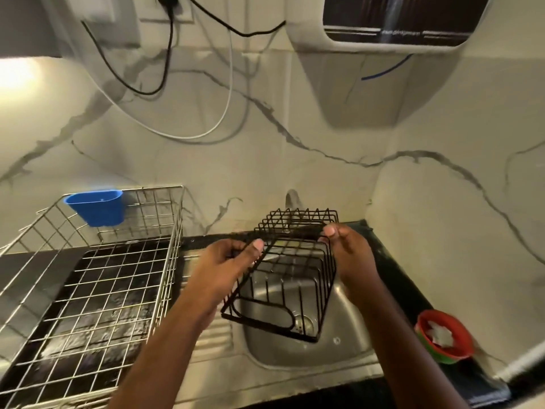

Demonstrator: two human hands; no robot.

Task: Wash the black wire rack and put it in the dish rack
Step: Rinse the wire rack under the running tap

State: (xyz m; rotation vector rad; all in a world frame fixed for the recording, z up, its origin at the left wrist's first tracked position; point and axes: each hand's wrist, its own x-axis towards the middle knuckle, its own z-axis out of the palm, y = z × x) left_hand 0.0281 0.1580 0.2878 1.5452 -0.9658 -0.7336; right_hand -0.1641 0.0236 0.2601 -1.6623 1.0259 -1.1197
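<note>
I hold the black wire rack [292,273] tilted in the air over the steel sink [348,317]. My left hand [227,261] grips its left edge, thumb on the top wire. My right hand [348,249] pinches its upper right corner. The rack's far end rises in front of the tap [292,199], which is mostly hidden behind it. To the left stands the silver wire dish rack [97,278], with nothing lying on its grid floor.
A blue plastic cup [97,206] hangs on the dish rack's back wall. A red and green bowl [445,335] with a white scrub sits on the dark counter, right of the sink. Cables hang on the marble wall above.
</note>
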